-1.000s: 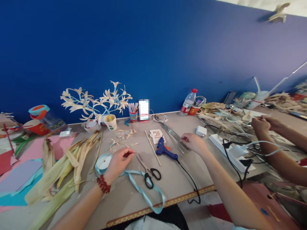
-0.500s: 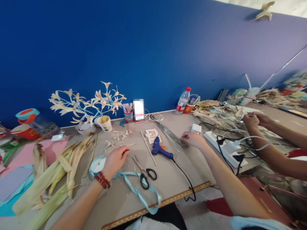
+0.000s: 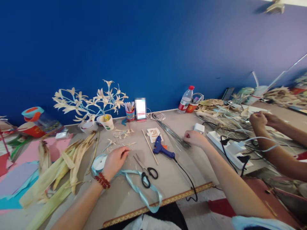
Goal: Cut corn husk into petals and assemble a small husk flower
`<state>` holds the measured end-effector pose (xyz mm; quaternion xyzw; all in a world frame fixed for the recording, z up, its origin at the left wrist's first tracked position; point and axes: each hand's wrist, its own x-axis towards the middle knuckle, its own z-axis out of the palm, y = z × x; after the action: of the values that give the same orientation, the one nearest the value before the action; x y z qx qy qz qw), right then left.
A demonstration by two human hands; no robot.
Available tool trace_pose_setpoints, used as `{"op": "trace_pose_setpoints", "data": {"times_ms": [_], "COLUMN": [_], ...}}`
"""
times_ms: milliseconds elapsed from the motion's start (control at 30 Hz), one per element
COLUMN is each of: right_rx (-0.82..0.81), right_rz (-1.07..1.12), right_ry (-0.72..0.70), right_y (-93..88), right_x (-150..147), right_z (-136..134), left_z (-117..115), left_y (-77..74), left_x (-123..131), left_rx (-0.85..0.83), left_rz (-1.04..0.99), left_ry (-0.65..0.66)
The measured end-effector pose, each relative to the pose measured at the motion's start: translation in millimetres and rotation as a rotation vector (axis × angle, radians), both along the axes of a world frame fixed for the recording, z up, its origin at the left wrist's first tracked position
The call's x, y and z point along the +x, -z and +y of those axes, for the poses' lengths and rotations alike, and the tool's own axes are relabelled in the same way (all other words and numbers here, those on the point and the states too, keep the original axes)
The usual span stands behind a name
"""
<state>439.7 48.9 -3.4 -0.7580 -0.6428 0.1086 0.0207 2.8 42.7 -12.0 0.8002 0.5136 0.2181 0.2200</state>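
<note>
My left hand (image 3: 117, 160), with a red bead bracelet at the wrist, is closed in a pinch beside the roll of light blue ribbon (image 3: 98, 162); a tiny thing shows at its fingertips, too small to name. My right hand (image 3: 195, 138) has its fingers closed at the near end of a bundle of thin wires (image 3: 174, 134); what it grips is hidden. Between the hands lie black-handled scissors (image 3: 145, 172), a thin stick (image 3: 150, 147) and a blue glue gun (image 3: 163, 148), its nozzle over a white patterned piece (image 3: 153, 134).
Corn husks (image 3: 74, 159) and coloured paper (image 3: 16, 179) cover the left. Behind stand a husk-flower cup (image 3: 106, 122), a phone (image 3: 140, 108) and a bottle (image 3: 185, 100). To the right are a power strip (image 3: 230, 151) and another person's hands (image 3: 261, 120).
The view has shifted slightly, so the table's things appear a little further right. My right hand stays by the wires and my left hand keeps its pinch.
</note>
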Motion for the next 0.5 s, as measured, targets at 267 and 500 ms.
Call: {"op": "trace_pose_setpoints", "data": {"times_ms": [267,500], "right_rx": [-0.008,-0.042], "right_rz": [0.188,0.578], "right_ry": [-0.046,0.033], "right_y": [-12.3,-15.1], "right_x": [14,41], "right_z": [-23,-103], "left_z": [0,4], "left_y": [4.3,7.8], "left_x": [0,-5], "left_rx": [0.008,0.063], "left_rz": [-0.03,0.017], "left_ry": [-0.025,-0.031]}}
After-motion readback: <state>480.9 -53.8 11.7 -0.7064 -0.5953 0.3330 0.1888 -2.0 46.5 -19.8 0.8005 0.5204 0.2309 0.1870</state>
